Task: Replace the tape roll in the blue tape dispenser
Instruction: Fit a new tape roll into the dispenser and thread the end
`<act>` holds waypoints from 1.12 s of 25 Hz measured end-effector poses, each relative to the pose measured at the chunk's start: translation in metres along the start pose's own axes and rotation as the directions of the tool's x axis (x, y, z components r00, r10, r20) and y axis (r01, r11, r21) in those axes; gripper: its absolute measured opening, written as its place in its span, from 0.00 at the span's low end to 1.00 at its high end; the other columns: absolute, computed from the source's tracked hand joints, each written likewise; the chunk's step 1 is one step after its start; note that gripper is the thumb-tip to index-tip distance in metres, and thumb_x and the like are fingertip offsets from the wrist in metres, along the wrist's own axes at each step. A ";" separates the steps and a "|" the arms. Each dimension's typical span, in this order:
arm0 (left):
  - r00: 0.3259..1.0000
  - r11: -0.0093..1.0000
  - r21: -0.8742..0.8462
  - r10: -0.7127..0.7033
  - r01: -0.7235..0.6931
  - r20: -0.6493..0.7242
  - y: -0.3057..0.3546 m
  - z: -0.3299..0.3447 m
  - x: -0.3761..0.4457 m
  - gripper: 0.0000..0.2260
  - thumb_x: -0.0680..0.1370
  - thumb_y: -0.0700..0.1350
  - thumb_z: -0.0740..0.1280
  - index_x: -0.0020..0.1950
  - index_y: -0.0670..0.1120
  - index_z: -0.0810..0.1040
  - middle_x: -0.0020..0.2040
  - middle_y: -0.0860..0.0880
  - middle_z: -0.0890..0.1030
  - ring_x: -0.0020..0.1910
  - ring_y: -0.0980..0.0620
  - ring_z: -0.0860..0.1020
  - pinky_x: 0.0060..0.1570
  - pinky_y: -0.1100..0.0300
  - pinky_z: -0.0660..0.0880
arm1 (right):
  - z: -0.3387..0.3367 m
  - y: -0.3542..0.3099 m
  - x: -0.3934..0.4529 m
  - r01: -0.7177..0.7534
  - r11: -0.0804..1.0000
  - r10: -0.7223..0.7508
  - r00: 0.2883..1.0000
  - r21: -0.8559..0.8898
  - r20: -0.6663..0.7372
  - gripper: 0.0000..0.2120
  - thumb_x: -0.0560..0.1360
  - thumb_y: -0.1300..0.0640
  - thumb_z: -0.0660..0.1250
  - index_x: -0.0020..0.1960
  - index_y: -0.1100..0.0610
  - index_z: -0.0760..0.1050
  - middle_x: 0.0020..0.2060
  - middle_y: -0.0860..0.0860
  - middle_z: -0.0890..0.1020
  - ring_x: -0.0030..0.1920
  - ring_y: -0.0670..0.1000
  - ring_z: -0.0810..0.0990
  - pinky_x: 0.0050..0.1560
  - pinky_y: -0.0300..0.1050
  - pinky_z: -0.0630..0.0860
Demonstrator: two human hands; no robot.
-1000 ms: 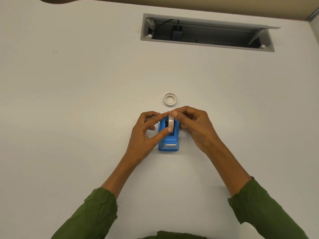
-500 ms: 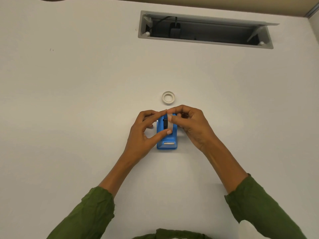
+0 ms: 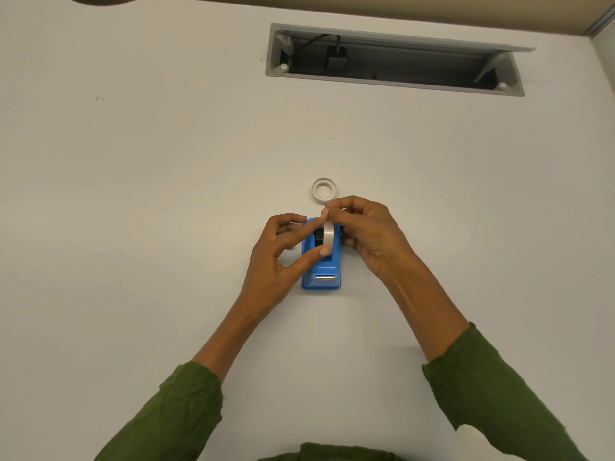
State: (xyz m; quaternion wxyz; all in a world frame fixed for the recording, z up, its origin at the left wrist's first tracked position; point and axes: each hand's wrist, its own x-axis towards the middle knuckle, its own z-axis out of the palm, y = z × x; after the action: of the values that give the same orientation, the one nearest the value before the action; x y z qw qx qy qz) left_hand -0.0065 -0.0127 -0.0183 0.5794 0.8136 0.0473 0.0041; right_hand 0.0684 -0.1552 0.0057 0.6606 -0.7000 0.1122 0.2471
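No readable text anywhere in your view. Blue tape dispenser (image 3: 321,267): plain body, no brand or label you could make out (the metal strip near its front edge shows no marking). Tape roll (image 3: 328,237) and the spare ring (image 3: 324,190) on the white table (image 3: 133,227): blank. Nothing legible in the cable tray (image 3: 396,61) either

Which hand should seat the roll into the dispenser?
Likely the right hand: it pinches the top of the tape roll over the blue dispenser. The left hand only touches the roll's near edge with its thumb.
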 end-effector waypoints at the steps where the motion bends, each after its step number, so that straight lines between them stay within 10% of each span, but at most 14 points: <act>1: 1.000 1.000 0.000 -0.005 0.005 -0.005 0.000 0.000 0.000 0.19 0.70 0.53 0.68 0.61 0.54 0.76 0.59 0.50 0.73 0.57 0.57 0.73 0.55 0.57 0.74 | -0.001 0.001 -0.001 0.023 1.000 -0.023 1.000 -0.001 0.008 0.01 0.70 0.58 0.72 0.41 0.53 0.81 0.37 0.51 0.82 0.41 0.49 0.79 0.41 0.43 0.75; 9: 1.000 1.000 0.017 -0.010 0.010 -0.007 0.001 0.000 0.000 0.20 0.71 0.53 0.68 0.63 0.55 0.75 0.58 0.50 0.73 0.57 0.56 0.73 0.54 0.61 0.74 | -0.019 0.019 -0.021 0.286 0.952 -0.266 0.949 -0.106 0.170 0.09 0.70 0.60 0.72 0.46 0.48 0.78 0.48 0.49 0.81 0.46 0.50 0.77 0.49 0.41 0.76; 19: 1.000 1.000 0.026 -0.008 0.007 0.018 0.000 -0.002 0.001 0.23 0.69 0.49 0.72 0.64 0.52 0.74 0.60 0.48 0.72 0.57 0.56 0.73 0.53 0.63 0.73 | -0.004 0.006 -0.012 0.082 0.982 -0.080 0.997 -0.170 0.017 0.05 0.71 0.55 0.70 0.45 0.56 0.79 0.40 0.54 0.79 0.42 0.48 0.76 0.39 0.40 0.74; 28: 0.999 0.999 0.025 -0.044 0.044 -0.012 0.003 0.000 0.001 0.21 0.70 0.48 0.71 0.63 0.51 0.75 0.60 0.47 0.73 0.58 0.52 0.73 0.54 0.59 0.75 | -0.012 0.016 -0.019 0.204 0.968 -0.186 0.974 -0.148 0.127 0.07 0.72 0.57 0.71 0.50 0.52 0.78 0.44 0.51 0.79 0.41 0.47 0.75 0.39 0.37 0.73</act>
State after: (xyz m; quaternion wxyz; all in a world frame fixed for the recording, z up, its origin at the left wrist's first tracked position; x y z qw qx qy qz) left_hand -0.0050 -0.0136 -0.0159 0.5689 0.8195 0.0686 -0.0046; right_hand 0.0471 -0.1723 0.0015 0.6287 -0.7434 -0.0147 0.2278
